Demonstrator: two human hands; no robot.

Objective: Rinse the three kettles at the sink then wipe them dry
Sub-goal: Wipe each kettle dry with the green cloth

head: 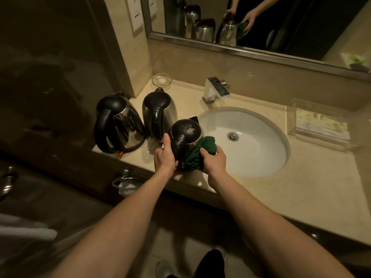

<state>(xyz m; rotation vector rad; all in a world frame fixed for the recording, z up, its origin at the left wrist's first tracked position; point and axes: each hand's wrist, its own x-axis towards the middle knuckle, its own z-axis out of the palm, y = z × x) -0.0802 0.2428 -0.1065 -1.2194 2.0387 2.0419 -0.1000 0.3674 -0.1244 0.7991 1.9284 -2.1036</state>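
Three steel kettles with black lids and handles stand on the beige counter left of the sink [261, 117]. The left kettle [118, 121] and the middle kettle [158, 111] stand untouched. The nearest kettle [185, 130] sits at the basin's left rim, with water drops on its lid. My left hand [164, 157] grips its black handle. My right hand [213, 160] presses a bunched dark green cloth [198, 152] against the kettle's right side.
A chrome faucet [215, 89] stands behind the basin. A small glass dish [161, 79] sits in the back corner. A clear tray [319, 123] lies right of the sink. A mirror [261, 23] hangs above. A towel ring [124, 178] hangs below the counter's front edge.
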